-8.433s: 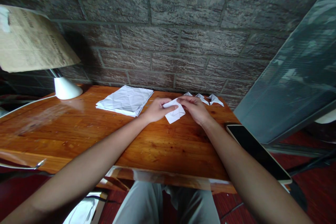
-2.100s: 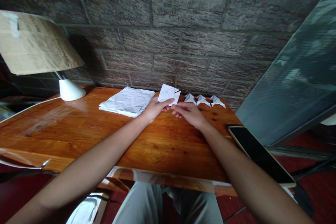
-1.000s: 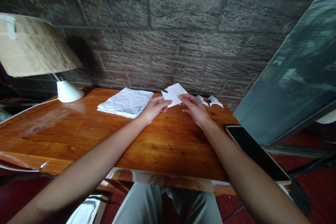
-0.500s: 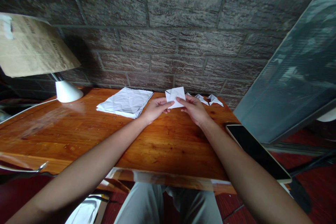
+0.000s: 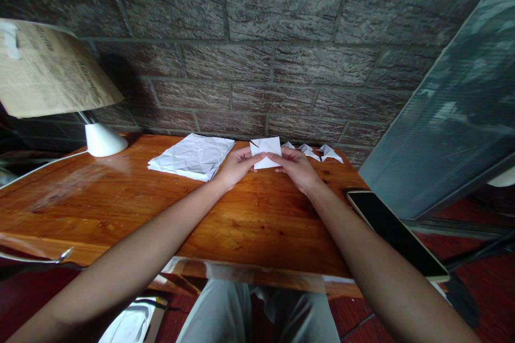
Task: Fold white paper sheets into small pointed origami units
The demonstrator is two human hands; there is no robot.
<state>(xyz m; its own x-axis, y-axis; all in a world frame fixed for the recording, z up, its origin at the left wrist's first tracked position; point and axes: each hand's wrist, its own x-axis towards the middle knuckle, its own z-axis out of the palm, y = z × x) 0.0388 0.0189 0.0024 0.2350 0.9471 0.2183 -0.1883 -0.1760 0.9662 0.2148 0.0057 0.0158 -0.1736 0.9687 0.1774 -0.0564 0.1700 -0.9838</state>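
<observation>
A wall of dark, rough-faced blocks [image 5: 281, 16], grooved by greyish joints, spans the view from 10 to 2 o'clock. Against its foot stands a wooden desk [image 5: 241, 225], glossy orange-brown with streaked grain and small knots. At 2 to 3 o'clock leans a blue-grey panel [image 5: 434, 112], finely ribbed and straight-edged, with pale mottled patches. Toward 10 o'clock is a lampshade [image 5: 56, 72] of tan, wrinkled, printed paper, flaring downward over a smooth white cone-shaped base [image 5: 105, 140]. The person's pale grey trousers [image 5: 257, 311] show at 6 o'clock, below the desk edge. At 4 o'clock lies a flat rectangular device [image 5: 396, 233], its black face framed by a thin light rim. A stack of creased white sheets [image 5: 192, 155], crossed by fold lines, rests at 9 o'clock. Near the centre, the left hand [image 5: 238, 166] pinches a folded white paper square [image 5: 266, 149] at its 7 o'clock corner, thumb in front and fingers mostly hidden behind; the right hand [image 5: 296, 167] pinches it likewise at 5 o'clock, the thumb tips nearly meeting. A thin dark slit cuts in near the square's 10 o'clock corner. Smallest are three pointed, faceted paper pieces [image 5: 330, 154] in a row at 3 o'clock, the nearest partly covered by the right hand.
</observation>
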